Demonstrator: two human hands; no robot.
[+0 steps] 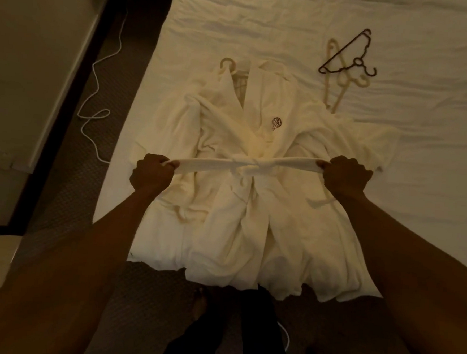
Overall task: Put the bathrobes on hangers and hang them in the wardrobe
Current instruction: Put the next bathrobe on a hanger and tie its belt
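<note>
Bathrobe (251, 219) spread front-up on the bed (392, 188), hem hanging over the near edge, collar on the far side of both hands. The left hand (151, 172) is clenched round one end of the terry belt (205, 165). The right hand (347, 178) is clenched round the other end. The belt runs taut between them across the waist, with its knot (248, 166) midway between the two hands. Beyond the left hand a cream hanger's hook (228, 63) shows at the collar. From this I judge that the robe is already on its hanger and that the step in hand is cinching the belt to hold the fronts closed. An embroidered emblem (276, 123) lies on the chest, beyond the knot. Beyond the right hand a black hanger (348, 53) lies across spare cream hangers (334, 81) on the sheet, their lower ends near the robe's sleeve.

Handling, as I read it: the cloth is thick, soft terry, limp and fairly heavy for a garment. It will sag and fold wherever it is unsupported, and it is neither slippery nor fragile. The belt takes a firm pull. For the lift I would take hold at the hanger's hook, or at the neck just under it. The other hand would go beneath the waist near the knot to gather the skirt clear of the floor. Gripping a sleeve or lapel alone would likely drag a shoulder off the hanger. The wardrobe is not in view.
</note>
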